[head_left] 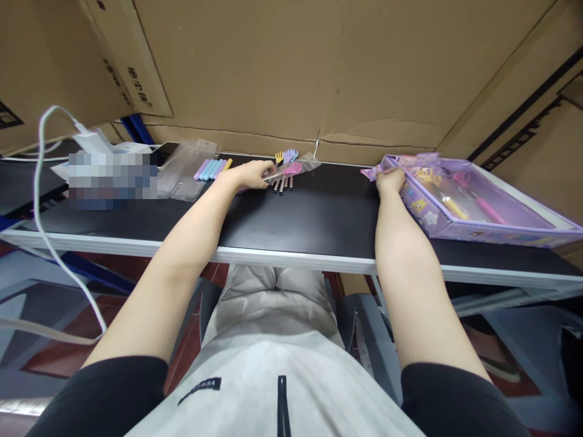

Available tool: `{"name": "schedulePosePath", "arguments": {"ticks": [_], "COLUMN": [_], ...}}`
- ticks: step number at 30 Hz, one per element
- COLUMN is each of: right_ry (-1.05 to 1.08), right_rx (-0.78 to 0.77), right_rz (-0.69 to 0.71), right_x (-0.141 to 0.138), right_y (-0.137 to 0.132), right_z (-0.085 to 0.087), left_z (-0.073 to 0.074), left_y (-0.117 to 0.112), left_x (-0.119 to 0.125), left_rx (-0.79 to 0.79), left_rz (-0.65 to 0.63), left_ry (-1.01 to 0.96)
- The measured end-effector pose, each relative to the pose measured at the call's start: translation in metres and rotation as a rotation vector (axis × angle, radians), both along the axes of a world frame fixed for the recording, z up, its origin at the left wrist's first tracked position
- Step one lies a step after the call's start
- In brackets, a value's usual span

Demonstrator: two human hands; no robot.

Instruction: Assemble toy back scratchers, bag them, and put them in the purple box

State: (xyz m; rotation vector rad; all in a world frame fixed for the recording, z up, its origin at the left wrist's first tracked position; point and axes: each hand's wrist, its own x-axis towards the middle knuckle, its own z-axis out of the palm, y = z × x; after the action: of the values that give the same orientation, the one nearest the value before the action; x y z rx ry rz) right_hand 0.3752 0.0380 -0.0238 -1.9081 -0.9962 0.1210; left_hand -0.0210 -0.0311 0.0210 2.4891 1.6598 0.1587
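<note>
Bag [312, 162], clear, one: near the tabletop's [319, 218] back edge, left of its middle. The fingers of my left hand [254, 174] are clamped on its left end. A pink claw [292, 169] shows at the bag; whether inside or behind the film, I cannot tell.

Claws [288, 156], yellow and blue heads, metal shafts: a cluster by the back edge, just beyond the bag, shaft ends toward the front edge.

Box [432, 223], lilac, one: at the tabletop's right end, a yellow scratcher [449, 200] and a pink scratcher [485, 203] inside. My right hand [390, 181] touches its back left corner; those fingers are mostly hidden, and I cannot tell how tightly they close.

Handles [213, 169], lilac, blue and yellow: in a row left of my left hand, toward the back edge.

Sleeves [182, 173], clear: flat, beside the handles, nearer the left end.
</note>
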Motion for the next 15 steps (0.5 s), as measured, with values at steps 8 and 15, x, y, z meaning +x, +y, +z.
{"name": "schedulePosePath", "arguments": {"ticks": [8,15], "right_ry": [-0.074,-0.178], "right_rx": [0.076,0.192], "right_rz": [0.047,0.232], "right_x": [-0.011,-0.031], "right_y": [0.004,0.028], "right_z": [0.011,0.021], "left_z": [0.001,0.001], "left_y": [-0.005,-0.005], "left_x": [0.004,0.004], "left_rx": [0.003,0.002], "left_rz": [0.031,0.039], "left_ry": [-0.014,-0.013]}}
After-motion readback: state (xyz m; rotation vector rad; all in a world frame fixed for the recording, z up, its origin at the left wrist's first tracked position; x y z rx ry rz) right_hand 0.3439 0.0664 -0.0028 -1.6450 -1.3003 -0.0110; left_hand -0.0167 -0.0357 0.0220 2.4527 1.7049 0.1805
